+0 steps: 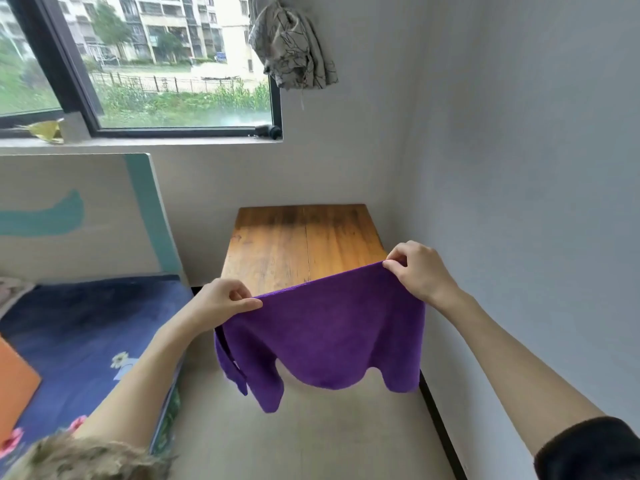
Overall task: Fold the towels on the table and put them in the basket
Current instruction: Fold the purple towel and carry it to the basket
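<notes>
- Bed (86,327) with blue floral cover at 9 o'clock, just beside the table; window (166,64) at 11 o'clock.
- Wooden table (294,244) in the wall corner at 12 o'clock; near edge hidden behind the towel.
- Purple towel (325,334) held up in the air in front of the table, top edge stretched taut, lower corners hanging loose.
- Both arms extended forward, well apart.
- Left hand (221,299) pinches the top left corner, fingers curled.
- Right hand (419,271) pinches the top right corner, slightly higher.
- Bunched cloth (294,43) hangs on the wall at 12 o'clock.
</notes>
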Motion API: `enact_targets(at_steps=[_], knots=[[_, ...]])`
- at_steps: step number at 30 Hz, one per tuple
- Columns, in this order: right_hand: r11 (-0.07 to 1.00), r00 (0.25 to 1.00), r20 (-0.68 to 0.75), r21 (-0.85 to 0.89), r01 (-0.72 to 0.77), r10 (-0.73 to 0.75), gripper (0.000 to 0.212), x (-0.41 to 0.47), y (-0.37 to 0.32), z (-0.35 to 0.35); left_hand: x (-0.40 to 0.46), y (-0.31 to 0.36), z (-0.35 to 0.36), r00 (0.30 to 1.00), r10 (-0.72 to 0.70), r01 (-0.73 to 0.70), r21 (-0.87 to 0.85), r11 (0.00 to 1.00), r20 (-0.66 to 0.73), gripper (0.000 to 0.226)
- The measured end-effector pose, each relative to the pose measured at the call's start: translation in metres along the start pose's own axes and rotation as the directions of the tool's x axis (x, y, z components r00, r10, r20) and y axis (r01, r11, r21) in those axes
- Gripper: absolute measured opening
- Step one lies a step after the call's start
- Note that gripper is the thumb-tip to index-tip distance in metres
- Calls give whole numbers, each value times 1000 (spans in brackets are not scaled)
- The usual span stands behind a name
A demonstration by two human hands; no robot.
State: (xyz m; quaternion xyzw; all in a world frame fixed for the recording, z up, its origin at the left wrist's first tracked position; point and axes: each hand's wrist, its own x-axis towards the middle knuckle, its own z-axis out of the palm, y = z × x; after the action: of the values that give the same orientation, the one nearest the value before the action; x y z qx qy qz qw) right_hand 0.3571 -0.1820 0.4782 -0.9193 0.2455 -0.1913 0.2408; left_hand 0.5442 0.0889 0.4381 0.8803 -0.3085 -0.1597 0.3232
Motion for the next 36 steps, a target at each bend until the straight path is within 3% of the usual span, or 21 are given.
enact_targets(at_steps=[9,12,15,19,22,29,36], knots=[[979,982,-112,-125,-163,150,39,138,31,60,158,-44,-18,997,-72,73,-17,997,39,15],[976,983,-20,-113,-186,185,32,180,43,79,206,-58,-24,993,-115,115,11,993,28,20],[977,983,60,-135,-163,172,15,219,57,99,253,-71,-29,988,-115,108,69,992,103,15],[968,970,134,-173,-179,203,19,267,81,128,314,-86,-22,967,-162,134,150,980,197,11],[964,964,142,-176,-199,225,15,317,102,155,367,-97,-11,969,-190,158,194,968,159,5],[936,940,216,-290,-198,266,18,453,162,237,509,-127,37,958,-283,263,259,929,43,13],[914,889,309,-332,-231,337,21,541,218,313,613,-166,78,923,-380,346,301,889,59,8]])
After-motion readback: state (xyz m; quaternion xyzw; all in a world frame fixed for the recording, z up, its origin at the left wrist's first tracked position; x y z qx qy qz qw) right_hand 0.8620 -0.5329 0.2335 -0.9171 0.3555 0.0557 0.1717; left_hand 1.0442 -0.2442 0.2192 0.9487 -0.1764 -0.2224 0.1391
